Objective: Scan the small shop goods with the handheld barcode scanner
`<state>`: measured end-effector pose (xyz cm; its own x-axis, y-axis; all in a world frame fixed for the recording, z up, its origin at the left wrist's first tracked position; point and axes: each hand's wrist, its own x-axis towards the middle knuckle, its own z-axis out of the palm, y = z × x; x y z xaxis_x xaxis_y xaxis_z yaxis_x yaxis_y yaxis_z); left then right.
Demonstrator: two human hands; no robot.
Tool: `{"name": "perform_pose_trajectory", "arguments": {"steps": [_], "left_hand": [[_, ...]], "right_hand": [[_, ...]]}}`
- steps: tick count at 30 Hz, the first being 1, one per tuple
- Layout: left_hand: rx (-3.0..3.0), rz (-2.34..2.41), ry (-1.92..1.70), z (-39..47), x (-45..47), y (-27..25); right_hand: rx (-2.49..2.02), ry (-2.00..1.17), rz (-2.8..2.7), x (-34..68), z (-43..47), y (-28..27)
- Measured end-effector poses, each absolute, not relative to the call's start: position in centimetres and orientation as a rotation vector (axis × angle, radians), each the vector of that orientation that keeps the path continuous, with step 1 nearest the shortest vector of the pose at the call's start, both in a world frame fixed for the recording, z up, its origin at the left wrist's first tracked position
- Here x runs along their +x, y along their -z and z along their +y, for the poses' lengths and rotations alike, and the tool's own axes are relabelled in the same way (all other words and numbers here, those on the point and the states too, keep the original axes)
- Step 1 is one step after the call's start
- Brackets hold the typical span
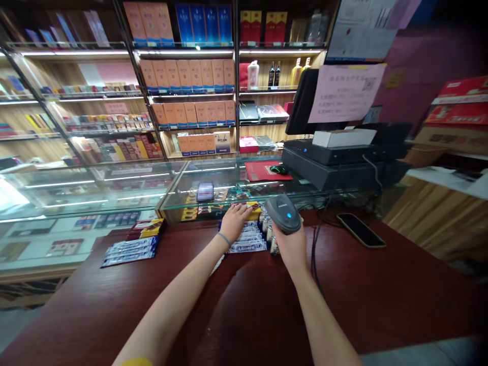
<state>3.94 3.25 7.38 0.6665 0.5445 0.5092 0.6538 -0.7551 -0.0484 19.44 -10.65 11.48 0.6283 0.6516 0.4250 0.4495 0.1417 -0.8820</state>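
My right hand (292, 249) is wrapped round the handle of a dark grey barcode scanner (282, 211), which shows a lit blue spot. My left hand (234, 221) lies with outstretched fingers on a pile of packets, touching the yellow and dark red ones (253, 209) at the back. Blue-and-white wrapped packets (249, 239) lie in a row just in front of them. Clear-wrapped, pale packets (268, 229) stand between these and the scanner, partly hidden by it and my right hand.
On the dark red table (171, 315), more blue-and-white packets (131, 250) lie at left and a phone (361, 230) at right. A black cable (315, 249) runs beside my right arm. Behind stand a glass counter (224, 175), a monitor (303, 101) and stocked shelves.
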Motion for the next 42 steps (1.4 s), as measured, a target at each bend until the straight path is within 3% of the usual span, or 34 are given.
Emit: {"name": "perform_pose_trajectory", "arguments": {"steps": [11,26,35,42], "left_hand": [[-2.507,-1.167,1.094,1.3,-7.9,-7.4],[-2.257,-1.790,0.760,-3.6,-30.1,-4.4],[-2.046,-2.097,0.558,-3.7,-32.8,-2.6],[-2.117,-1.978,0.646,-4.1,-32.5,-3.4]], "right_hand": [[-1.505,-0.116,-1.181,17.8,-10.1,-9.8],[-1.461,-0.081,-1.667,10.8,-12.1,-7.3],[-1.270,0.027,-1.986,8.8,-13.0,-5.0],[-1.299,0.019,-2.005,8.3,-13.4,-5.1]]}}
